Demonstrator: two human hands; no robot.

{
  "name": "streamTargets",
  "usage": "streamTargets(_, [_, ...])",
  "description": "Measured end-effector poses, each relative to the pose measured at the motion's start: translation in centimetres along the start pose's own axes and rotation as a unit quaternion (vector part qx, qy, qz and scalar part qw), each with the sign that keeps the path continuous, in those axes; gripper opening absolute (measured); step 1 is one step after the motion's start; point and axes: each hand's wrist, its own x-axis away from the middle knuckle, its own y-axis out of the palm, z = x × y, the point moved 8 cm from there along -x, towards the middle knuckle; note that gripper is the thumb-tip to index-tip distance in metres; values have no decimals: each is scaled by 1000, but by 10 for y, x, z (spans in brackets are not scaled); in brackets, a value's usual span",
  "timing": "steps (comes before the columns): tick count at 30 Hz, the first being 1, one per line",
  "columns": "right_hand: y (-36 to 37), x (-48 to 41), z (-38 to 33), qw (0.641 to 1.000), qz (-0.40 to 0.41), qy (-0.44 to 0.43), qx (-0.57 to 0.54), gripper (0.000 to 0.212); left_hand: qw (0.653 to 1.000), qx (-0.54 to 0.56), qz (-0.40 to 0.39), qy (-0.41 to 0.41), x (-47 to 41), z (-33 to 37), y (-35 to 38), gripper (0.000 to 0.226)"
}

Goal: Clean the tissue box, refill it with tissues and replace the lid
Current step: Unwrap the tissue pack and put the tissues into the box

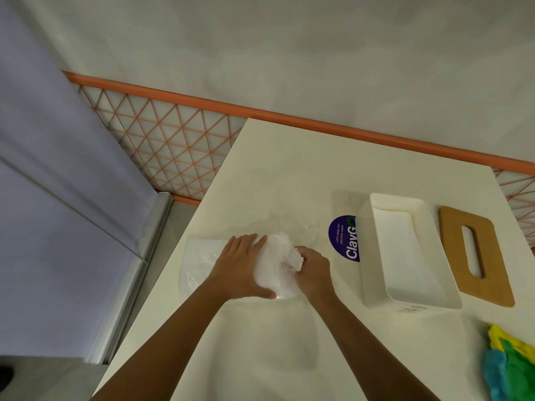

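Observation:
A white tissue box [376, 256] stands open and empty on the cream table, right of centre. Its brown lid [492, 256], with a long slot, lies flat just to the right of the box. Left of centre lies a pack of white tissues [272, 264] in clear plastic wrap. My left hand [243, 267] grips the pack from the left, fingers over its top and thumb at the near edge. My right hand [312, 270] pinches the crumpled wrap at the pack's right end.
A purple round sticker [343, 238] sits on the table [289, 169] beside the box's left wall. Coloured cloths [509, 363], yellow, green and blue, lie at the near right edge. More clear plastic [199, 256] spreads left of the pack. An orange lattice rail [173, 134] runs behind the table.

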Motion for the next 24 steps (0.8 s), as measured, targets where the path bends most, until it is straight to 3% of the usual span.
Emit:
streamTargets(5, [4, -2, 2, 999, 37, -4, 9, 26, 1000, 3, 16, 5, -1, 1, -1, 117])
streamTargets(12, [-3, -15, -3, 999, -36, 8, -16, 6, 1000, 3, 9, -3, 1, 0, -6, 116])
streamTargets(16, [-23, -23, 0, 998, -32, 21, -50, 16, 1000, 26, 9, 0, 3, -4, -10, 120])
streamTargets(18, [-30, -25, 6, 995, -32, 41, -86, 24, 999, 36, 10, 1, 4, -6, -11, 121])
streamTargets(24, [-18, -20, 35, 966, -63, 121, -222, 10, 999, 41, 18, 1, 5, -6, -11, 114])
